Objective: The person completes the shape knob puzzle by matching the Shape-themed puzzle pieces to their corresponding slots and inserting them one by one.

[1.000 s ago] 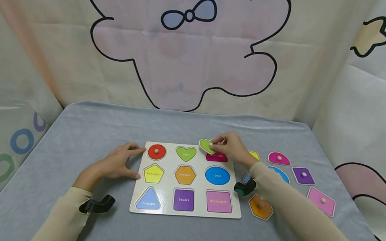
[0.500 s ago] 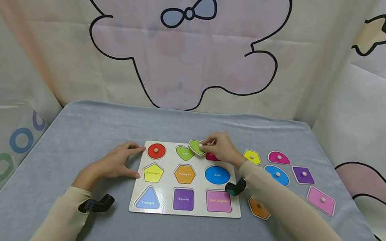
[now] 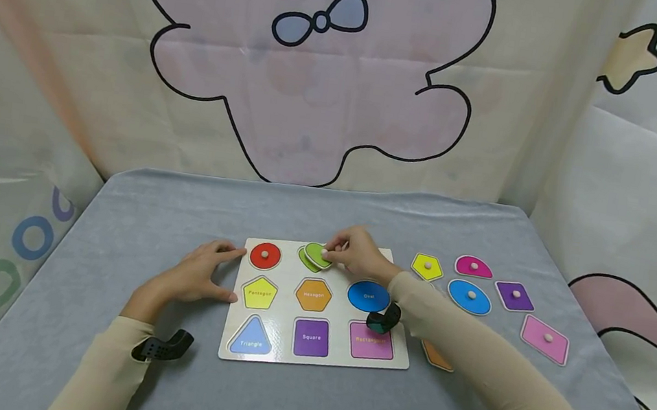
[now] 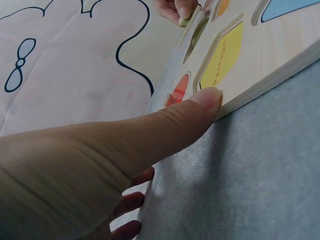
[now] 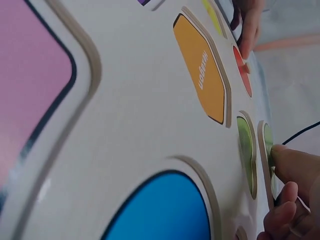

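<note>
A white shape puzzle board (image 3: 277,357) lies on the table, its recesses printed with named shapes. My right hand (image 3: 359,254) pinches the knob of a green heart piece (image 3: 316,254), held just above the heart recess (image 5: 246,150) and partly covering it in the head view. In the right wrist view the piece stands apart from the board. My left hand (image 3: 197,274) rests against the board's left edge, thumb (image 4: 200,102) on the rim near the pentagon recess (image 4: 222,57). A red circle piece (image 3: 265,255) with a knob sits in the top left recess.
Right of the board lie loose knobbed pieces: a yellow pentagon (image 3: 427,267), a pink semicircle (image 3: 473,266), a blue oval (image 3: 469,298), a purple square (image 3: 514,297), a pink rectangle (image 3: 545,339) and an orange hexagon (image 3: 436,356), partly behind the right forearm. Grey cloth (image 3: 277,406) covers the table.
My right hand has carried the green heart piece leftward from above the semicircle recess to over the heart recess. The left hand has stayed at the board's edge.
</note>
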`<state>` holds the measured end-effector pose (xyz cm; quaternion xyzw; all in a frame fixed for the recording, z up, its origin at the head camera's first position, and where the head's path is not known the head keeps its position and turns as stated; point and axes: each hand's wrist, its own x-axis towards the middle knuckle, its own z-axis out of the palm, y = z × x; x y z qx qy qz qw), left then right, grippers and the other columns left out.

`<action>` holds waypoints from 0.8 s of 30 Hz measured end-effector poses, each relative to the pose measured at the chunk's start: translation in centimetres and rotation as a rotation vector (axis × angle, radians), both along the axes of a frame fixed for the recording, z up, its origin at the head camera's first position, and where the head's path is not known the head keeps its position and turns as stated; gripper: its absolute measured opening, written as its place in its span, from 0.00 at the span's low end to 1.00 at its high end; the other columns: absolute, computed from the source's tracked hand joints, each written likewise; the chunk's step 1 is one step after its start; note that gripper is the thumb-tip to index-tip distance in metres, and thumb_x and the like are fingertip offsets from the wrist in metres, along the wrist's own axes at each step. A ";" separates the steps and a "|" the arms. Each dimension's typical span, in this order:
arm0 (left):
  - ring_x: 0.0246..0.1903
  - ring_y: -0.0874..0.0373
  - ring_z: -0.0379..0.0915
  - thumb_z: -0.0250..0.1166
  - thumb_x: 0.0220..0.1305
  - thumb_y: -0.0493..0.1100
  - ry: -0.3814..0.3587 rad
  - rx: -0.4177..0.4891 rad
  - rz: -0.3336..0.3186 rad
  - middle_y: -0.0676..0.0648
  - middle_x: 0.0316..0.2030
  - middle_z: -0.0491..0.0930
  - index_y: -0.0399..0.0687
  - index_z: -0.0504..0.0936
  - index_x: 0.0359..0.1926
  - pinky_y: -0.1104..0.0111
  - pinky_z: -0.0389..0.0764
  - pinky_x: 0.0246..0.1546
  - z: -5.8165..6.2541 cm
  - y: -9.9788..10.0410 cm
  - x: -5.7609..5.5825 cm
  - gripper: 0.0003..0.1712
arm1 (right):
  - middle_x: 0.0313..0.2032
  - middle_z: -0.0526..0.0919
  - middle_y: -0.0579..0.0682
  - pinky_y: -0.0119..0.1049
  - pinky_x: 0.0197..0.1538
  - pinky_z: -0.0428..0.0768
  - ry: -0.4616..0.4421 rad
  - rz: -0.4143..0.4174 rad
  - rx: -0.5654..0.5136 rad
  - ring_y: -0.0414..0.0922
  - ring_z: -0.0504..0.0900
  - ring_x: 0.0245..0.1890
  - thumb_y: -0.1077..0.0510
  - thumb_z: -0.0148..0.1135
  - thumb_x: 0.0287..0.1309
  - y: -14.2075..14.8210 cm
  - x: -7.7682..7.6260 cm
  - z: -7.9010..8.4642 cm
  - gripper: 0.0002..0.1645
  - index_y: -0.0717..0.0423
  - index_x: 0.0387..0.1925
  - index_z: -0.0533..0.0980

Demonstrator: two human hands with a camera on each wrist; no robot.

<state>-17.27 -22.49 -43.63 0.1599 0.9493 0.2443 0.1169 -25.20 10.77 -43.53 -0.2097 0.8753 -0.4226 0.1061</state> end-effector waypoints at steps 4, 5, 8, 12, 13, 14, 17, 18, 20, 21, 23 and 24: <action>0.68 0.37 0.59 0.80 0.49 0.56 -0.005 0.005 0.006 0.36 0.69 0.65 0.49 0.66 0.75 0.35 0.61 0.67 -0.1 0.0 0.0 0.54 | 0.26 0.84 0.50 0.28 0.26 0.68 0.006 -0.009 0.015 0.40 0.70 0.24 0.60 0.72 0.58 -0.5 0.2 -0.1 0.07 0.61 0.35 0.88; 0.68 0.37 0.59 0.80 0.49 0.56 -0.007 0.007 0.009 0.36 0.69 0.65 0.49 0.66 0.75 0.35 0.61 0.67 -0.1 0.0 0.0 0.54 | 0.27 0.84 0.51 0.28 0.26 0.68 0.003 -0.014 0.021 0.40 0.71 0.25 0.60 0.73 0.58 -0.6 0.2 -0.1 0.07 0.61 0.35 0.88; 0.68 0.37 0.59 0.80 0.49 0.56 -0.007 0.008 0.011 0.36 0.69 0.65 0.49 0.66 0.75 0.35 0.62 0.67 -0.2 0.1 0.0 0.54 | 0.28 0.85 0.51 0.28 0.27 0.68 -0.017 -0.039 0.041 0.40 0.72 0.26 0.59 0.73 0.58 -0.9 0.3 -0.1 0.07 0.60 0.35 0.88; 0.67 0.37 0.59 0.80 0.49 0.56 -0.003 0.005 0.012 0.36 0.69 0.65 0.48 0.66 0.75 0.35 0.62 0.67 -0.2 0.1 0.0 0.54 | 0.27 0.84 0.49 0.28 0.28 0.69 -0.027 -0.052 0.061 0.40 0.72 0.27 0.58 0.73 0.58 -1.2 0.3 -0.1 0.07 0.59 0.35 0.88; 0.68 0.37 0.59 0.80 0.49 0.56 -0.006 0.005 0.016 0.36 0.69 0.65 0.49 0.66 0.75 0.36 0.62 0.67 -0.2 0.1 0.0 0.54 | 0.26 0.84 0.49 0.28 0.28 0.69 -0.027 -0.052 0.063 0.40 0.73 0.27 0.58 0.73 0.58 -1.3 0.3 -0.1 0.07 0.59 0.35 0.88; 0.67 0.37 0.59 0.80 0.49 0.56 -0.006 0.004 0.015 0.36 0.69 0.65 0.48 0.66 0.75 0.36 0.62 0.67 -0.2 0.1 0.0 0.54 | 0.26 0.84 0.49 0.28 0.28 0.70 -0.026 -0.052 0.065 0.40 0.73 0.27 0.58 0.73 0.58 -1.3 0.3 0.0 0.07 0.59 0.34 0.88; 0.67 0.37 0.59 0.80 0.49 0.56 -0.004 0.003 0.013 0.36 0.69 0.65 0.48 0.66 0.75 0.36 0.62 0.67 -0.1 0.1 0.0 0.54 | 0.26 0.84 0.49 0.29 0.29 0.70 -0.026 -0.056 0.074 0.41 0.73 0.27 0.58 0.73 0.58 -1.4 0.5 0.1 0.07 0.58 0.34 0.88; 0.67 0.37 0.59 0.80 0.49 0.56 -0.004 0.002 0.012 0.36 0.69 0.65 0.48 0.66 0.75 0.36 0.62 0.67 -0.1 0.1 0.0 0.54 | 0.26 0.84 0.49 0.29 0.29 0.70 -0.027 -0.058 0.079 0.41 0.73 0.28 0.58 0.73 0.58 -1.5 0.5 0.1 0.07 0.58 0.34 0.88; 0.67 0.36 0.59 0.80 0.49 0.57 -0.004 0.001 0.009 0.36 0.69 0.65 0.48 0.66 0.75 0.36 0.62 0.67 -0.1 0.1 0.0 0.55 | 0.26 0.84 0.49 0.29 0.30 0.70 -0.026 -0.061 0.087 0.41 0.73 0.28 0.57 0.74 0.58 -1.5 0.5 0.0 0.07 0.58 0.34 0.88; 0.67 0.36 0.59 0.80 0.49 0.56 -0.003 0.000 0.008 0.36 0.69 0.66 0.48 0.66 0.75 0.36 0.62 0.67 -0.1 0.1 0.0 0.55 | 0.26 0.84 0.49 0.29 0.30 0.70 -0.028 -0.063 0.091 0.41 0.73 0.28 0.57 0.74 0.58 -1.5 0.5 0.0 0.07 0.58 0.35 0.88; 0.67 0.36 0.59 0.80 0.49 0.57 -0.005 0.000 0.006 0.36 0.69 0.65 0.48 0.66 0.75 0.36 0.62 0.67 0.0 0.1 0.0 0.55 | 0.26 0.84 0.48 0.30 0.30 0.70 -0.028 -0.062 0.096 0.41 0.73 0.29 0.57 0.74 0.58 -1.6 0.4 -0.1 0.07 0.58 0.35 0.88; 0.68 0.36 0.59 0.80 0.49 0.57 -0.005 0.000 0.005 0.35 0.69 0.65 0.48 0.66 0.75 0.36 0.62 0.67 0.0 0.1 0.1 0.55 | 0.26 0.83 0.48 0.29 0.30 0.70 -0.028 -0.062 0.097 0.41 0.73 0.29 0.57 0.74 0.57 -1.6 0.4 -0.1 0.08 0.58 0.35 0.88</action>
